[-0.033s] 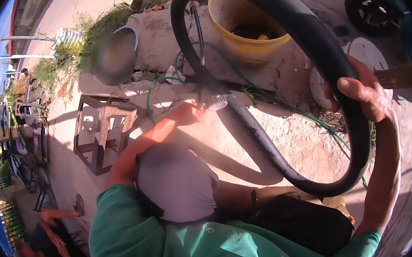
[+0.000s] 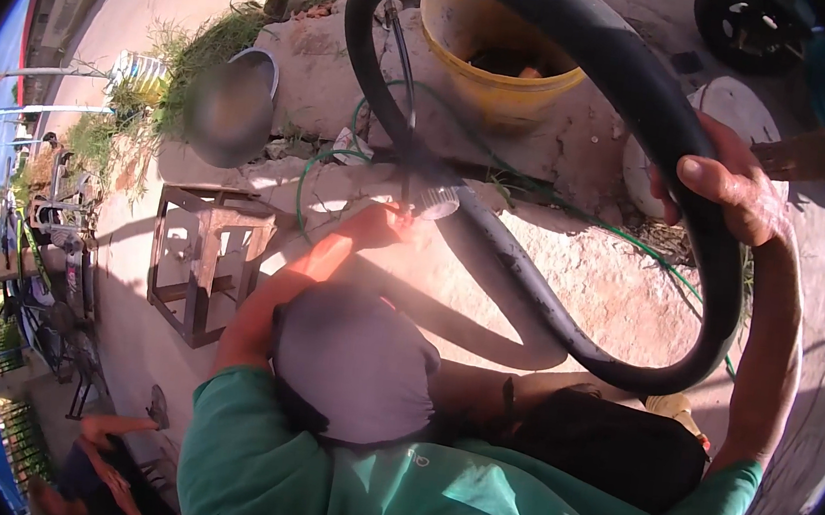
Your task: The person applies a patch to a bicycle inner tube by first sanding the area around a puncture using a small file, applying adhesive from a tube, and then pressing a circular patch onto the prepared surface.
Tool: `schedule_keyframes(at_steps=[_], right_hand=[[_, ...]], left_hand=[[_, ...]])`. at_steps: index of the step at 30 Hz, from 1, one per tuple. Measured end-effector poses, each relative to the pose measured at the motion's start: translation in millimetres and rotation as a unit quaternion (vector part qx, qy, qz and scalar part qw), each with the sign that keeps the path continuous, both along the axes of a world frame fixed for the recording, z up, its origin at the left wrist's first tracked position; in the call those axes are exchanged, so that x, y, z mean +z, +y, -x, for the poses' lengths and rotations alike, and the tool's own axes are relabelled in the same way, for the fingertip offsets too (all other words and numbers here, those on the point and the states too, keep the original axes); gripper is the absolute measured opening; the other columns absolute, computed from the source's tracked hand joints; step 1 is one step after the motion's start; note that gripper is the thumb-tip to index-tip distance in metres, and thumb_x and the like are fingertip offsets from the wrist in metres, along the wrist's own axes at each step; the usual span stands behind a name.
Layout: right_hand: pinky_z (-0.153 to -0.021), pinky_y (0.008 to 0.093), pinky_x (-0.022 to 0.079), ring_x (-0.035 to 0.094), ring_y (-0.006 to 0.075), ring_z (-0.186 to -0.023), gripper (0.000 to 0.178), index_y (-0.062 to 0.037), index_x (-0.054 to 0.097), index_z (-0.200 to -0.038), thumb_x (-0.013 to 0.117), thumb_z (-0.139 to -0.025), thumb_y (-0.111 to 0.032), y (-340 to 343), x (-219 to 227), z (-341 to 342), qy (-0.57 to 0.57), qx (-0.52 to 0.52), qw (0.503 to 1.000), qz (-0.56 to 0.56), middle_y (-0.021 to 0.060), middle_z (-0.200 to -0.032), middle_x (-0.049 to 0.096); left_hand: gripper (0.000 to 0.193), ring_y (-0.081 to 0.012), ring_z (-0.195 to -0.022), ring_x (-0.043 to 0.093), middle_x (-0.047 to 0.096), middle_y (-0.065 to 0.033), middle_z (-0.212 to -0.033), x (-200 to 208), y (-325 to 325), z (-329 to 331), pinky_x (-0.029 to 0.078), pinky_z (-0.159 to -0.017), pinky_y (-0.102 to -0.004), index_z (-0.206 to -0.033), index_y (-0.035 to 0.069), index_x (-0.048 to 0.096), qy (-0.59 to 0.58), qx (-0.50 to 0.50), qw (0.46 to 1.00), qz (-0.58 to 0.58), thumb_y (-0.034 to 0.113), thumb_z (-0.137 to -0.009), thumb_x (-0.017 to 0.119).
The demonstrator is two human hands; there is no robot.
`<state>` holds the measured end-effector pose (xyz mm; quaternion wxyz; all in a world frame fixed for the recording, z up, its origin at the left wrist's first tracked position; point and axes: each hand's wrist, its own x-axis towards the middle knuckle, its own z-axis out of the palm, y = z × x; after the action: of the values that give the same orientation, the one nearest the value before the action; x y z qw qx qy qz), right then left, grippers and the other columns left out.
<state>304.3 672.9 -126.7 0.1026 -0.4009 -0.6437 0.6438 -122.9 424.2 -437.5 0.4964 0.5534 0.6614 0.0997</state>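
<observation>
A large black inflated inner tube (image 2: 597,36) hangs in a twisted loop before me. My right hand (image 2: 731,191) grips its right side, thumb on the near face and fingers behind. At the tube's left part, where it crosses itself, my left hand (image 2: 391,223) is closed at a pale round ribbed piece (image 2: 436,203). A thin dark hose (image 2: 402,65) runs from the tube's far left down to that hand. Glare blurs my left fingers, and their exact hold is hard to make out.
Beyond the tube stands a yellow bucket (image 2: 495,90) with dark contents. A brown metal frame stool (image 2: 201,276) and a round basin (image 2: 264,66) are at left. A green hose (image 2: 626,238) crosses the ground. Another person's arm (image 2: 109,467) shows at lower left; a black wheel (image 2: 748,31) lies far right.
</observation>
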Motion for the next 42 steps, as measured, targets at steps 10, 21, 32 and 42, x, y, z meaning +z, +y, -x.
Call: schedule_keyframes(at_steps=[10,21,32,42], right_hand=[[-0.071,0.0339,0.053,0.063,0.0191,-0.071,0.079,0.0020,0.057,-0.132,0.079,-0.077,-0.049,-10,-1,10,0.023,0.005,1.000,0.018,0.0113,-0.087,0.065],[-0.071,0.0333,0.053,0.064,0.0195,-0.072,0.084,0.0026,0.057,-0.135,0.080,-0.075,-0.051,-19,-7,4,0.004,-0.059,0.998,0.000,0.0115,-0.089,0.067],[-0.075,0.0337,0.057,0.068,0.0244,-0.083,0.114,0.0082,0.052,-0.138,0.084,-0.054,-0.062,-54,22,1,-0.056,-0.072,0.995,0.041,0.0168,-0.095,0.066],[-0.078,0.0337,0.057,0.070,0.0255,-0.084,0.115,0.0056,0.054,-0.139,0.082,-0.054,-0.066,-63,31,-3,-0.067,-0.048,0.996,0.042,0.0167,-0.094,0.067]], left_hand=[[0.062,-0.0131,-0.116,0.064,0.069,-0.0070,-0.134,25,4,13,0.050,-0.102,-0.0295,-0.144,0.001,0.059,-0.184,0.116,0.963,0.160,0.034,-0.094,0.077],[0.035,-0.0236,-0.102,0.073,0.070,-0.0115,-0.120,1,-27,27,0.058,-0.081,-0.0360,-0.130,0.002,0.057,-0.361,0.230,0.861,0.274,0.028,-0.106,0.055],[0.043,-0.0189,-0.106,0.070,0.071,-0.0087,-0.121,54,57,46,0.055,-0.087,-0.0346,-0.137,0.004,0.063,-0.223,0.138,0.964,-0.038,0.031,-0.104,0.067],[0.053,-0.0170,-0.078,0.069,0.074,-0.0087,-0.100,163,190,33,0.053,-0.073,-0.0335,-0.121,-0.003,0.070,-0.076,0.319,0.929,-0.171,0.043,-0.096,0.073]])
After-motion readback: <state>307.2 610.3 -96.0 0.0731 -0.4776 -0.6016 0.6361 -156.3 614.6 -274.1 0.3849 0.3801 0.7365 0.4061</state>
